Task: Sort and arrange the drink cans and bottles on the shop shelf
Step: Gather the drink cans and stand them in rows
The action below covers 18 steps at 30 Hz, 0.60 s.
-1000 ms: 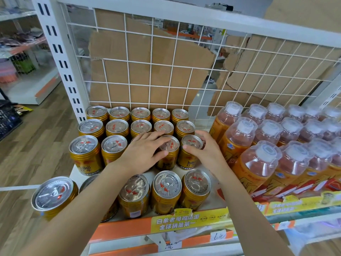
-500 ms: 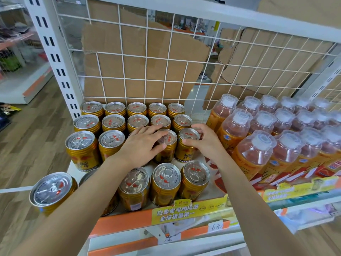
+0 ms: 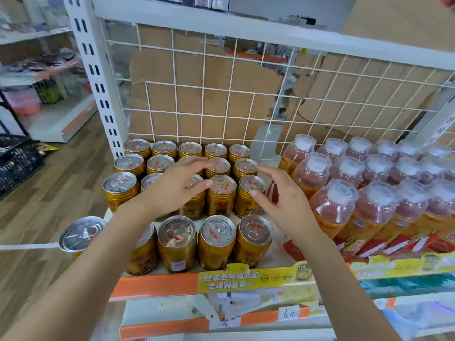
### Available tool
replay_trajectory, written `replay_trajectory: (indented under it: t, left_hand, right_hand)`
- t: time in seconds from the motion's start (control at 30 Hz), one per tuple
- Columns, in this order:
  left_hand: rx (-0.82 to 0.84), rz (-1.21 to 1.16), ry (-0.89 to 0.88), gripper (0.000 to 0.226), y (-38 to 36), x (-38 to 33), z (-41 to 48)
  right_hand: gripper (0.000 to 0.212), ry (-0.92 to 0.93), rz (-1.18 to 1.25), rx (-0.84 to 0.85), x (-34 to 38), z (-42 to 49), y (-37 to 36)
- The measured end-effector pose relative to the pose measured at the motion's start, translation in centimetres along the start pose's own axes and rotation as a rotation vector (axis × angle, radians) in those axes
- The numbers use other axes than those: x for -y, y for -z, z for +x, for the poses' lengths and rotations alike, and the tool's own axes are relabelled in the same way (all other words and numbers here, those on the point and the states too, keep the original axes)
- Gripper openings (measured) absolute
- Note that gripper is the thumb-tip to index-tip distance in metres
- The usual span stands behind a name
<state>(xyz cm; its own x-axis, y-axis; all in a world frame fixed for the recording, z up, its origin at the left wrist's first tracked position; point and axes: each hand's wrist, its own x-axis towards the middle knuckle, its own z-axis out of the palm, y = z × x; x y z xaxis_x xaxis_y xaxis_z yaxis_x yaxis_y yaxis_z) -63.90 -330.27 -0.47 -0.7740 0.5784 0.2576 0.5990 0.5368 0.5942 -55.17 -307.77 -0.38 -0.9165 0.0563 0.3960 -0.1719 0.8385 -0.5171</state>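
Several gold drink cans [image 3: 221, 195] with silver tops stand in rows on the left half of the white shelf [image 3: 160, 284]. One more gold can [image 3: 78, 237] sits at the far left corner, apart from the rows. Orange drink bottles [image 3: 332, 205] with clear caps fill the right half. My left hand [image 3: 177, 190] hovers over the third-row cans, fingers spread and relaxed, holding nothing. My right hand [image 3: 283, 195] is lifted beside the rightmost third-row can [image 3: 251, 198], fingers loose, gripping nothing.
A white wire grid [image 3: 221, 99] backed by brown cardboard closes the shelf's rear. A white perforated upright [image 3: 98, 89] stands at the left. A yellow and orange price strip [image 3: 246, 279] runs along the front edge. Wood floor and another shelf unit lie to the left.
Both hands have come off the third-row cans they were touching and now hover above them with fingers spread. The view has tilted slightly.
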Motion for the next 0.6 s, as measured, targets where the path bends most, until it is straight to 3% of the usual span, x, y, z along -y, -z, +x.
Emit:
replay_trajectory:
  t: [0.13, 0.33, 0.6]
  left_hand:
    - [-0.164, 0.193, -0.014, 0.05, 1.3, -0.3, -5.5]
    - [-0.303, 0.362, 0.138, 0.049, 1.1, -1.2, -14.4]
    - [-0.377, 0.353, 0.258, 0.049, 1.7, -1.0, -21.4]
  right_hand:
    - [0.05, 0.063, -0.013, 0.045, 0.0, -3.1, 1.6]
    - [0.052, 0.161, -0.018, 0.089, -0.2, -6.9, 1.3]
    - [0.046, 0.335, -0.025, 0.061, 1.9, -8.6, -1.0]
